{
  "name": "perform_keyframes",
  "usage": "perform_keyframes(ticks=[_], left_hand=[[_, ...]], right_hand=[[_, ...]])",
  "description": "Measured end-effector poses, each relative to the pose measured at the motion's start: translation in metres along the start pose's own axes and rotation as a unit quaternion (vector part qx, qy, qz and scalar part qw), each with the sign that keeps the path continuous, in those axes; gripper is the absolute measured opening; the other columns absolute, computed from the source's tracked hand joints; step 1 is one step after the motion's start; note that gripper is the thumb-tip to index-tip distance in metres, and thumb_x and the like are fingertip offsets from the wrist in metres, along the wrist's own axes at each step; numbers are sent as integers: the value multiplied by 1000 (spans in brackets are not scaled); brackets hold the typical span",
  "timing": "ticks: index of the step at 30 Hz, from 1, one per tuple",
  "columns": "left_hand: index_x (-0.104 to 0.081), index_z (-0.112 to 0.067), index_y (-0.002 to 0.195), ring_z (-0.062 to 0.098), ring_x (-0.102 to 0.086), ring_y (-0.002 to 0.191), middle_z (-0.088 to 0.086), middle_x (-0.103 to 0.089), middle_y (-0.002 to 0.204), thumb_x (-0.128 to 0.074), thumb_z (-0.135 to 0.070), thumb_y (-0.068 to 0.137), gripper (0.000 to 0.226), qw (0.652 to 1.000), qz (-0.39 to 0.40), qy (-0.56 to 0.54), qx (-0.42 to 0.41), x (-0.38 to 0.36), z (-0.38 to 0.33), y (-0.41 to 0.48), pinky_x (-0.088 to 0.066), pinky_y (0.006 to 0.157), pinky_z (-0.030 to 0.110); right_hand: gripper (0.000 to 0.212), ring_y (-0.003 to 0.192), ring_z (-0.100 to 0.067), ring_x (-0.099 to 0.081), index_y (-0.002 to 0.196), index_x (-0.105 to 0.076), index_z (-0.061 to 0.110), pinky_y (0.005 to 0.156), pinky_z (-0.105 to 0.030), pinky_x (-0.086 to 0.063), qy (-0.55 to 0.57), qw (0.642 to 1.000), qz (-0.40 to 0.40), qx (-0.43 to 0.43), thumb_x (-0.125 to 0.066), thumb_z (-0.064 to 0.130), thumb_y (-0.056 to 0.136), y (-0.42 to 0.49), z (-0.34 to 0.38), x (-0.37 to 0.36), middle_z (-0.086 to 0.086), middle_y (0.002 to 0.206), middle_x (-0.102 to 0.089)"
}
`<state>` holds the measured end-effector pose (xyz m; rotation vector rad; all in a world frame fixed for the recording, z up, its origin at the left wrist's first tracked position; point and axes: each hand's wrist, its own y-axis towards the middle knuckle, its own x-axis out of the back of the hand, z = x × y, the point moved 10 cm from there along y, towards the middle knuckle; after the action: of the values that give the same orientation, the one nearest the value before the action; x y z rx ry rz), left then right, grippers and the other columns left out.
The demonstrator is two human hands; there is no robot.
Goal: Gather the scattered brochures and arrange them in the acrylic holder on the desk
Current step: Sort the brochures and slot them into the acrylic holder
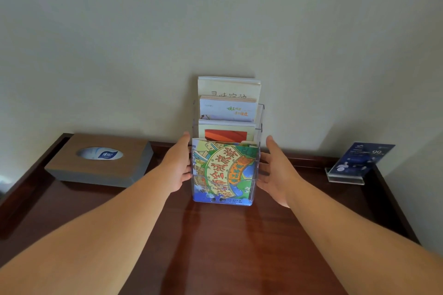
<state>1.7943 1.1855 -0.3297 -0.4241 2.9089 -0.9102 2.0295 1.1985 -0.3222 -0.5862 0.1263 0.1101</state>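
A clear tiered acrylic holder (pixel 260 124) stands on the dark wooden desk (pixel 215 246) against the wall. Each of its tiers holds brochures: a colourful cartoon one (pixel 224 172) in front, one with a red picture (pixel 226 133) behind it, then a pale one with green and orange script (pixel 227 110), and a cream one (pixel 229 87) at the back. My left hand (pixel 178 166) touches the holder's left side with straight fingers. My right hand (pixel 278 170) lies with straight fingers at the holder's right side, touching it or nearly so.
A wooden tissue box (pixel 100 160) sits at the back left of the desk. A blue card in a small acrylic stand (pixel 357 163) is at the back right. The desk has a raised rim along its left, right and back edges.
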Motion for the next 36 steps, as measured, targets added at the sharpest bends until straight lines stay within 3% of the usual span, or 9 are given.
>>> perform_keyframes(ticks=[5,10,15,25,28,30,32,34,36], left_hand=[[-63,-27,87,18,-63,93,1,-69,92,-30,-63,97,50,1000,-4,11,-16,-3,-6,8,-42,98,38],[-61,-25,90,23,-62,96,5,-67,92,-28,-65,97,53,1000,-3,16,-8,0,-7,11,-41,105,42],[-60,-27,84,18,-61,89,2,-66,87,-28,-65,97,51,1000,-7,13,-10,-1,-6,13,-41,96,38],[-58,-27,84,15,-61,87,0,-66,88,-29,-64,97,49,1000,-10,4,-15,0,-2,15,-39,89,34],[-61,-23,94,19,-61,100,3,-67,95,-28,-64,97,53,1000,-12,-9,-17,1,0,11,-38,94,34],[-62,-18,114,19,-60,104,3,-67,99,-28,-64,97,59,999,-19,-10,-28,2,-1,5,-36,98,36],[-53,-13,135,22,-56,114,6,-64,117,-30,-63,97,67,999,-24,-8,-29,7,-1,-4,-34,104,38],[-45,-12,144,25,-48,126,10,-53,138,-32,-65,96,73,999,-38,8,-28,18,-3,-15,-33,109,41],[-44,-13,145,25,-48,124,9,-52,138,-34,-68,93,77,997,-53,51,-39,30,-9,-26,-34,111,43]], right_hand=[[60,98,-21,-68,112,-62,21,96,-39,-47,-5,1000,-3,-2,-38,71,91,1,5,-4,-4,106,-72],[58,97,-23,-69,105,-64,21,90,-39,-50,-4,1000,-11,-9,-39,71,91,2,5,-2,-5,103,-72],[57,99,-24,-67,111,-62,21,103,-44,-45,-9,1000,-17,-11,-39,70,92,3,5,-3,-6,106,-70],[50,89,-19,-68,96,-65,25,106,-43,-43,-16,1000,-23,-4,-39,67,94,7,5,-3,3,77,-76],[54,96,-20,-66,107,-65,23,111,-45,-37,-54,998,-19,-9,-37,67,94,6,5,-3,4,81,-77],[67,122,-26,-56,134,-54,18,114,-48,-31,-74,997,-19,-20,-36,69,94,0,4,-4,-3,126,-67],[71,137,-29,-42,145,-42,19,114,-49,-29,-99,994,-29,-24,-36,68,94,-5,3,-3,-7,148,-48],[64,132,-26,-45,139,-48,21,111,-48,-32,-110,993,-38,-9,-36,66,95,-14,8,-2,-3,139,-54],[45,105,-19,-57,111,-58,24,103,-44,-38,-133,990,-44,14,-38,62,97,-22,15,-3,6,105,-63]])
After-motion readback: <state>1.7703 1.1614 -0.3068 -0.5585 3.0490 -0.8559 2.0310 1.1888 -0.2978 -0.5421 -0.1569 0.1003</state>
